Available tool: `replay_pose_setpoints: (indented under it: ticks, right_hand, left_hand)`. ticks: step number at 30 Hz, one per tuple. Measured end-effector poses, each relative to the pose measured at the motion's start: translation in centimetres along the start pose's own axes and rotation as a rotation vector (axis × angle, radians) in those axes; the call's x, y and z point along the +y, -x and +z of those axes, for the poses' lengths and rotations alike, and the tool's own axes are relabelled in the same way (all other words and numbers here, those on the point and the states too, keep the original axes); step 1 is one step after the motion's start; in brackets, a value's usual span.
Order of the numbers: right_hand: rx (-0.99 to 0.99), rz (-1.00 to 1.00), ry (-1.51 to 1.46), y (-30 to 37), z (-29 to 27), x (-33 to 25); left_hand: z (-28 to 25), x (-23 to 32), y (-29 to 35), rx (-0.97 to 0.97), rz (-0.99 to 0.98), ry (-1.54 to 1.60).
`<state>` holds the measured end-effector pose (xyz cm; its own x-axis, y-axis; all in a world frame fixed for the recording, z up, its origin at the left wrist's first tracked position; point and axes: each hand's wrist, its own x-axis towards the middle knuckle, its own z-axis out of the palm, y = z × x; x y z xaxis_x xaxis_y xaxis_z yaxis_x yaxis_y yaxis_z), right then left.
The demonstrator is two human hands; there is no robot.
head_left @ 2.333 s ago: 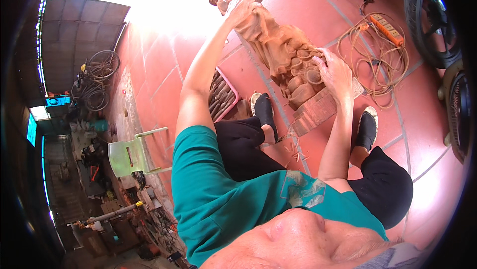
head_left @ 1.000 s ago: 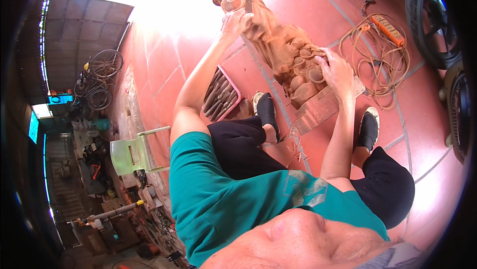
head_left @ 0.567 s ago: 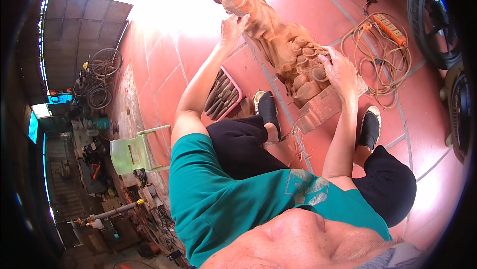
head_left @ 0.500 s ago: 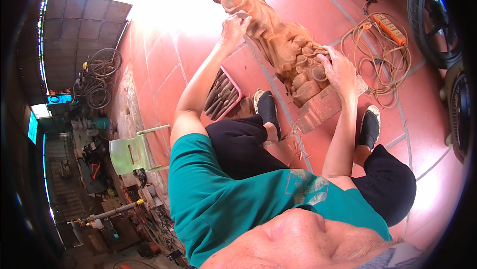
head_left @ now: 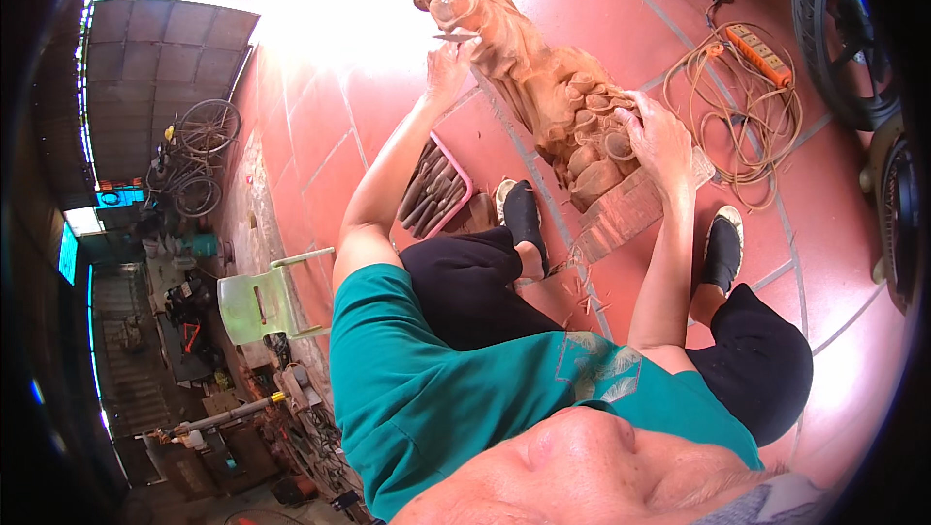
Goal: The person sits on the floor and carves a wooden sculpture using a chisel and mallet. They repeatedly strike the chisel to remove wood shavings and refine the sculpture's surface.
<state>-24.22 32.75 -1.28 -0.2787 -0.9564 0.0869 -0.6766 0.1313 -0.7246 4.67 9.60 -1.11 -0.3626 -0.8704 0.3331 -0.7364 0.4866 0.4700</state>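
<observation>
- Wooden carving (head_left: pixel 548 79), reddish brown: in front of you over the red tiled floor (head_left: pixel 805 186), its far end pointing up and left in your view. Whether it lies flat or is propped, you cannot tell from here.
- Near end of the carving: a plain block base (head_left: pixel 630 213), between your two shoes; rounded lumps just above it, long flowing folds farther up.
- Your left hand (head_left: pixel 449 67): closed to a narrow pinch on a thin blade-like tool (head_left: pixel 456 37), which points leftward, beside the carving's upper part. Contact between tool and wood is unclear.
- Your right hand (head_left: pixel 661 142): fingers bent over the lumpy part near the base, touching it — firm grip or light rest, you cannot tell.
- Pink-rimmed tray (head_left: pixel 459 164), left of the carving: filled with slim dark tools (head_left: pixel 430 195) side by side, near your left shoe (head_left: pixel 524 215).
- Small wood chips (head_left: pixel 585 294): on the tiles between your feet.
- Right of the carving: coiled cable (head_left: pixel 739 142) and an orange power strip (head_left: pixel 759 57); beyond them, a black wheel (head_left: pixel 810 16).
- Far left: pale green chair (head_left: pixel 254 306) and, farther off, a bicycle (head_left: pixel 208 127).
</observation>
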Motion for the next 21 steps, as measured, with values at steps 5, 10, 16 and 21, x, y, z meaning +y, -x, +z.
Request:
replay_pose_setpoints:
  ticks: [5, 10, 16, 21]
  right_hand:
    - [-0.026, 0.007, 0.006, -0.1, 0.0, 0.1]
    - [-0.005, -0.005, -0.001, 0.0, -0.2, 0.0]
    - [-0.011, -0.008, -0.008, -0.1, -0.2, 0.0]
    - [-0.007, -0.015, -0.004, -0.1, 0.0, 0.0]
  left_hand:
    - [1.0, -1.2, 0.8, 0.083, 0.255, -0.069]
    - [-0.8, 0.5, 0.2, -0.02, -0.136, 0.004]
    - [0.6, -0.6, 1.4, 0.089, 0.091, -0.111]
    - [-0.1, -1.4, 0.7, 0.024, -0.162, 0.205]
